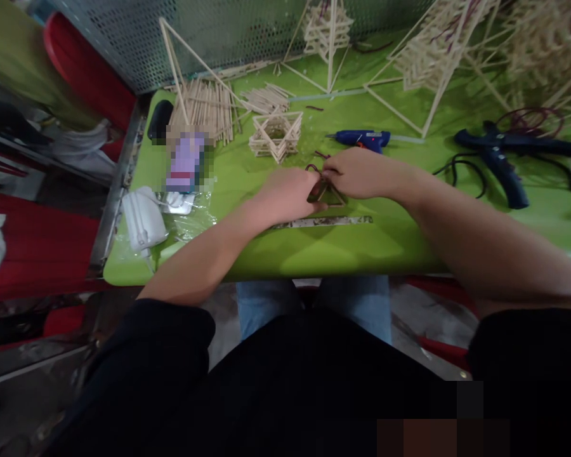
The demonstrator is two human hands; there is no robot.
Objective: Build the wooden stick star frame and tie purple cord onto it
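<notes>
Near the front of the green table, my left hand grips the side of a small triangle of thin wooden sticks. My right hand has its fingers pinched together at the triangle's top, where a dark red cord loops between both hands. Fingers hide part of the triangle and cord. Just in front lies a narrow, worn strip like a ruler. Beyond my right hand is a blue glue gun, its handle partly covered. A star-shaped stick frame sits behind my left hand.
Wooden sticks are piled at the back left, near a purple phone-like object. A white adapter lies at the left edge. Tall stick structures stand along the back. A dark glue gun with a black cable is at right.
</notes>
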